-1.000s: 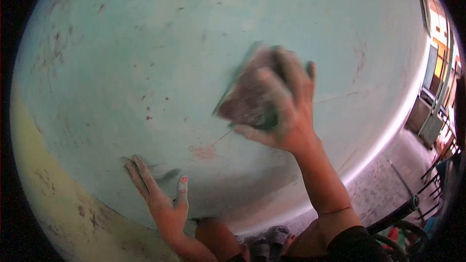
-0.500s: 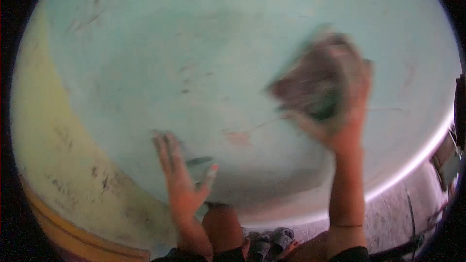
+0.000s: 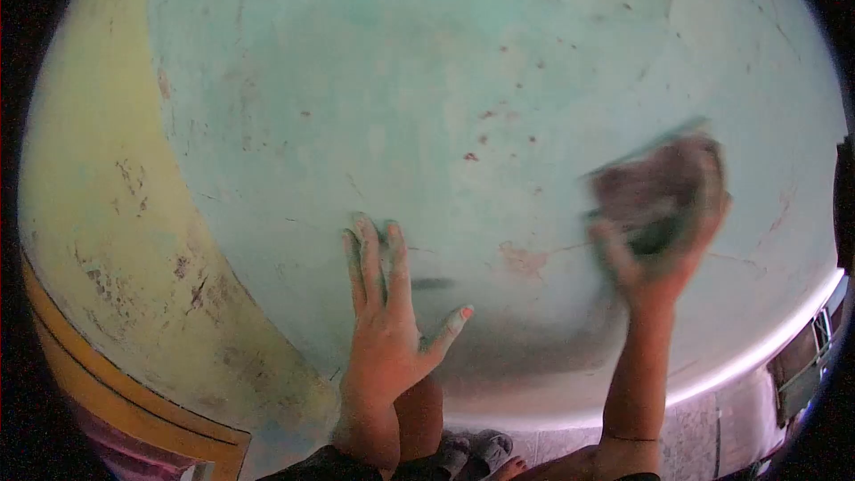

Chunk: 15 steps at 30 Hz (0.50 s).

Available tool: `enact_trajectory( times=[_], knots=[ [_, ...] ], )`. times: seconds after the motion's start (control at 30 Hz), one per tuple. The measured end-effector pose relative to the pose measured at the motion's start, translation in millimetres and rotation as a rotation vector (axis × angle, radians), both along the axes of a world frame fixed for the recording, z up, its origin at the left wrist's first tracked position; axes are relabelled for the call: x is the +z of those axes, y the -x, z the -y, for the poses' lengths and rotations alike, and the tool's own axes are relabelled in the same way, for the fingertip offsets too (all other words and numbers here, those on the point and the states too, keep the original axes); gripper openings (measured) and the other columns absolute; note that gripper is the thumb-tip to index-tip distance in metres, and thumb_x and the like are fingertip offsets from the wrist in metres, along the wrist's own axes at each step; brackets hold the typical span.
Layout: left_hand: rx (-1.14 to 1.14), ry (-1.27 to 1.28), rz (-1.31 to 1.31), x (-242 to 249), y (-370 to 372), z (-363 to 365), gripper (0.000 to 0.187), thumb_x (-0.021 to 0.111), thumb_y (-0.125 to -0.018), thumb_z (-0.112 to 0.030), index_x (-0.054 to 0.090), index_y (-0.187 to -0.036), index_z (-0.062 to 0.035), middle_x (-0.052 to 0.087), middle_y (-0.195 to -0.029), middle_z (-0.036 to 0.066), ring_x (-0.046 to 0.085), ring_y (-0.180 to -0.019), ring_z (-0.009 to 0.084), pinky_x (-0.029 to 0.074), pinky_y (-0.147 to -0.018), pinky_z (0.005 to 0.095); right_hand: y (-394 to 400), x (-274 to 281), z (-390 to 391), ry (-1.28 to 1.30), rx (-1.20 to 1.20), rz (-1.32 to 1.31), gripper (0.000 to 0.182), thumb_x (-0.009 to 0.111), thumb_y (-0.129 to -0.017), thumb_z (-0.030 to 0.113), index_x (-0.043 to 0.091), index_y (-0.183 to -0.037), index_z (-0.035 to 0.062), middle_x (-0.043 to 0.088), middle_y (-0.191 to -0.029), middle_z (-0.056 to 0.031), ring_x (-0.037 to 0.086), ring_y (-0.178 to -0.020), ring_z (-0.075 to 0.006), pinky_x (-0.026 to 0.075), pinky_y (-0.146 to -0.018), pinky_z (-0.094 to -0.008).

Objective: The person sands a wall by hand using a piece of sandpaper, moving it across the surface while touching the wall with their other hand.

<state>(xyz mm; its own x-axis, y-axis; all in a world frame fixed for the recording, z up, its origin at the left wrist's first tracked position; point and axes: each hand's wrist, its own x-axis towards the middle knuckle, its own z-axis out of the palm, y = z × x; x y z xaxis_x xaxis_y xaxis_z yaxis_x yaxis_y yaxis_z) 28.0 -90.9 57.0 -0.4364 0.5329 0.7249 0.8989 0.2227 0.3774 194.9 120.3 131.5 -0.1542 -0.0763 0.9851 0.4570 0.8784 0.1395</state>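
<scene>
My right hand (image 3: 681, 249) is wrapped round a brownish sheet of sandpaper (image 3: 646, 183), with the thumb at its lower left side. The sheet lies against a worn, pale green wall (image 3: 356, 80) and is smeared by motion. Further left, my left hand (image 3: 383, 312) rests flat on the same wall, fingers pointing up and thumb spread out to the right. Pale dust coats its fingers. Between the hands, a pinkish bare patch (image 3: 524, 259) and a thin crack show in the paint.
A yellow painted section (image 3: 98, 169) with dark scuffs runs down the left side. Below it is an orange-brown frame (image 3: 134, 392). Feet in dark footwear (image 3: 476, 452) stand on the grey floor (image 3: 686, 428). Dark objects (image 3: 806, 361) sit at the right edge.
My right hand has moved the sandpaper down the wall. My left hand appears further right in view, still spread. The view has swung left, so more of the yellow section shows.
</scene>
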Motion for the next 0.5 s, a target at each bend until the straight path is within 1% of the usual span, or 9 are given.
enact_trajectory(
  times=[0.07,0.1,0.17,0.23,0.27,0.33,0.37,0.43,0.5],
  knots=[
    [-0.02,-0.009,0.006,1,3,2,0.102,0.071,-0.083,-0.046,0.015,-0.153,0.0035,0.006,-0.155,0.036,0.007,-0.141,0.0598,0.016,-0.112,0.0649,-12,0,-30,0.011,0.094,-0.251,0.091,0.08,-0.075,0.019,0.029,-0.148,0.0002,0.036,-0.15,-0.0204,0.036,-0.138,-0.0335,0.027,-0.116,-0.0448],
    [-0.048,0.003,0.006,1,5,5,0.102,0.071,-0.083,-0.046,0.016,-0.153,0.0028,0.006,-0.155,0.036,0.007,-0.141,0.0598,0.016,-0.112,0.0648,-20,0,-34,0.099,0.059,-0.319,0.089,0.079,-0.078,0.019,0.028,-0.148,-0.0003,0.034,-0.151,-0.0199,0.035,-0.138,-0.0337,0.026,-0.116,-0.045],
    [-0.051,-0.002,0.027,2,6,9,0.103,0.073,-0.081,-0.045,0.016,-0.154,-0.0001,0.005,-0.157,0.034,0.007,-0.143,0.055,0.016,-0.114,0.0604,-28,-3,-43,0.111,0.023,-0.337,0.093,0.081,-0.074,0.017,0.028,-0.148,-0.0021,0.034,-0.149,-0.021,0.036,-0.137,-0.0347,0.027,-0.116,-0.0456],
    [-0.085,-0.011,0.064,3,5,8,0.105,0.076,-0.078,-0.044,0.016,-0.155,-0.003,0.004,-0.158,0.031,0.007,-0.146,0.0502,0.015,-0.116,0.0559,-4,-14,-45,0.126,0.457,-0.352,0.095,0.081,-0.074,0.023,0.027,-0.148,-0.0018,0.035,-0.148,-0.0219,0.035,-0.137,-0.0356,0.027,-0.116,-0.0463],
    [-0.093,-0.02,0.055,5,7,9,0.101,0.073,-0.081,-0.044,0.018,-0.154,-0.0011,0.006,-0.157,0.034,0.007,-0.143,0.0548,0.017,-0.114,0.0605,-2,-14,-34,-0.027,0.149,-0.199,0.097,0.082,-0.072,0.033,0.03,-0.146,-0.0011,0.037,-0.147,-0.0232,0.036,-0.137,-0.0386,0.026,-0.115,-0.0489],
    [-0.132,-0.039,0.057,2,5,7,0.097,0.07,-0.083,-0.044,0.019,-0.153,0.0008,0.009,-0.155,0.036,0.007,-0.141,0.0595,0.018,-0.111,0.0651,10,-16,-4,-0.109,0.011,0.018,0.099,0.084,-0.064,0.049,0.042,-0.142,0.0046,0.04,-0.145,-0.0254,0.036,-0.136,-0.0437,0.021,-0.114,-0.0582],
    [-0.126,-0.043,0.041,0,6,7,0.095,0.07,-0.084,-0.044,0.022,-0.153,0.0,0.009,-0.155,0.036,0.008,-0.141,0.0592,0.018,-0.111,0.0652,6,-12,4,-0.206,-0.052,0.203,0.1,0.082,-0.07,0.04,0.032,-0.147,0.0007,0.037,-0.149,-0.0236,0.035,-0.139,-0.0412,0.023,-0.115,-0.0534],
    [-0.111,-0.041,0.011,0,9,10,0.093,0.07,-0.084,-0.044,0.024,-0.152,-0.0008,0.01,-0.155,0.035,0.008,-0.141,0.059,0.018,-0.111,0.0654,-8,-8,-10,-0.161,-0.037,0.157,0.101,0.083,-0.07,0.041,0.032,-0.148,0.0009,0.036,-0.151,-0.0216,0.035,-0.139,-0.0393,0.024,-0.116,-0.0511],
    [-0.177,-0.004,0.002,0,12,16,0.089,0.069,-0.084,-0.045,0.028,-0.152,-0.0032,0.01,-0.155,0.035,0.009,-0.141,0.0588,0.018,-0.111,0.0655,-24,-4,-41,-0.038,0.139,-0.142,0.1,0.084,-0.07,0.044,0.035,-0.146,0.0002,0.038,-0.148,-0.0223,0.037,-0.137,-0.0365,0.024,-0.115,-0.0506]
  ],
)
